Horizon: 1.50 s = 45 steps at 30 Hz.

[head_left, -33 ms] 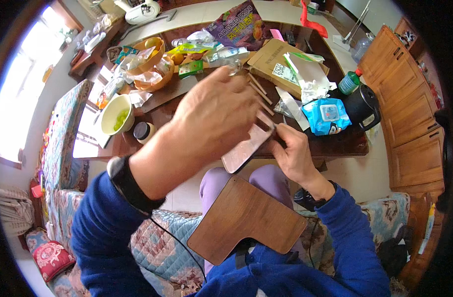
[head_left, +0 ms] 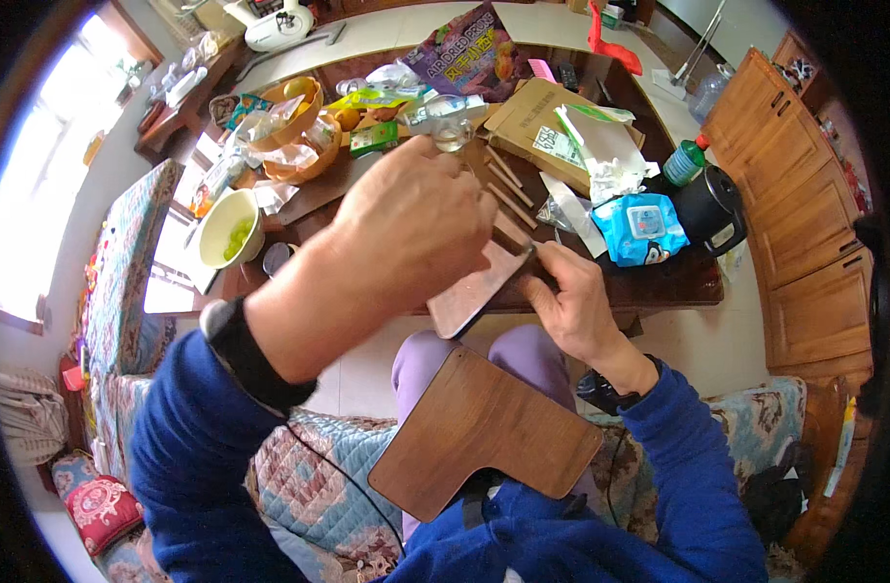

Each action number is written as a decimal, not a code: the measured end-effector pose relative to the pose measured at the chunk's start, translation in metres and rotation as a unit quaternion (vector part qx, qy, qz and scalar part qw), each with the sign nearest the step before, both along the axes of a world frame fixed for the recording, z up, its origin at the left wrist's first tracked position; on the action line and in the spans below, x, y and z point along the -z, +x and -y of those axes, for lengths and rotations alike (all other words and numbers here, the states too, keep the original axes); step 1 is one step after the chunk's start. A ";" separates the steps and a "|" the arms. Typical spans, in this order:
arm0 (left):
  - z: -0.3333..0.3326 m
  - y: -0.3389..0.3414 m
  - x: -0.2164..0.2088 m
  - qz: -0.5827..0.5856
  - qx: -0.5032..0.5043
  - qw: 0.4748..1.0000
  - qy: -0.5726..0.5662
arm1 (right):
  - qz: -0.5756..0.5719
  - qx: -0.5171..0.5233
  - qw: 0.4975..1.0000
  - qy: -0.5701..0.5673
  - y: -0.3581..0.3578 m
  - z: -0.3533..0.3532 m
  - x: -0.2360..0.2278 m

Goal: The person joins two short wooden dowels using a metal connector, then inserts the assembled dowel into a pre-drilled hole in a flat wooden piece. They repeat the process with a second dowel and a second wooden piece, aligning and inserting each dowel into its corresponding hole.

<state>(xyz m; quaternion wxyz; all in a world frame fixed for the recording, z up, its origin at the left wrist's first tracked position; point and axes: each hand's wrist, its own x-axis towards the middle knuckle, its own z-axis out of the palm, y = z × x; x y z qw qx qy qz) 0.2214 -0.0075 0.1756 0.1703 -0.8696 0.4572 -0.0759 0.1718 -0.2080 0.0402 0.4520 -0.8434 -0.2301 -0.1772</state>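
Note:
A flat, pinkish-beige panel (head_left: 469, 293) with a dark edge is held tilted above my knees; I cannot make out its exact kind. My right hand (head_left: 579, 303) pinches its right corner between thumb and fingers. Over its upper left side is my left hand (head_left: 416, 216), seen from the back with the fingers curled. Whatever those fingers hold is hidden. Just beyond, several thin wooden strips (head_left: 511, 206) lie on the table. A brown L-shaped wooden board (head_left: 484, 420) rests on my lap.
On the dark table (head_left: 693, 284) are a cardboard box (head_left: 523, 121), a blue wipes pack (head_left: 641, 231), a black kettle (head_left: 709, 209), a green bottle (head_left: 685, 162), a drinking glass (head_left: 452, 134), a bowl of green fruit (head_left: 229, 228), a partly hidden jar (head_left: 278, 257) and wooden baskets (head_left: 309, 165).
My left hand has shifted slightly left and now covers more of the jar. The panel has tilted a little and moved left at its lower end. My right hand keeps its hold.

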 end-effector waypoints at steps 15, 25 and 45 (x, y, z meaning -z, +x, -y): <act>-0.054 -0.032 -0.038 -0.748 -0.289 0.567 -0.190 | 0.393 -0.052 0.892 -0.216 0.010 -0.020 -0.070; -0.053 -0.075 -0.030 -0.653 -0.281 0.643 -0.284 | 0.442 -0.074 0.851 -0.274 0.011 0.003 -0.107; -0.005 -0.067 -0.017 -0.003 -0.044 0.997 -0.069 | -0.056 -0.099 0.954 -0.276 -0.025 0.041 -0.118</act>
